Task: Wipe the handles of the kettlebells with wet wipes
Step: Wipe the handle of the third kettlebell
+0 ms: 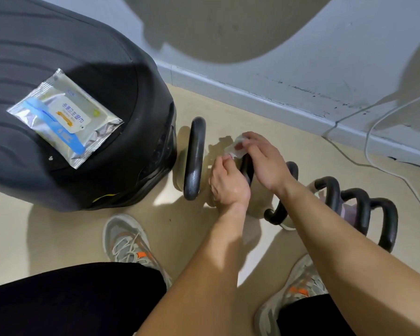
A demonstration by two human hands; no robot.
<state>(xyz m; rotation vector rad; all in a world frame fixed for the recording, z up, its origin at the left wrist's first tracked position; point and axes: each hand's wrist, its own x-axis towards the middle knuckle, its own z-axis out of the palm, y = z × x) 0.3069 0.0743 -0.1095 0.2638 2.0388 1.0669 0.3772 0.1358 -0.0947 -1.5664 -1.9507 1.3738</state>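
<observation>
Several black kettlebell handles stand in a row on the beige floor. The leftmost handle [194,158] stands untouched. Over the second handle [247,169] my left hand [228,184] and my right hand [264,161] both pinch a small white wet wipe [235,147], holding it at the handle's far end. More handles [332,192] follow to the right, partly hidden by my right forearm. The silver and blue pack of wet wipes [64,117] lies on a black seat at the left.
The big black padded seat [58,57] fills the left. A grey wall with a skirting board [252,93] runs behind the kettlebells. White cables [374,141] trail across the floor at the right. My two grey shoes [129,241] are planted near the handles.
</observation>
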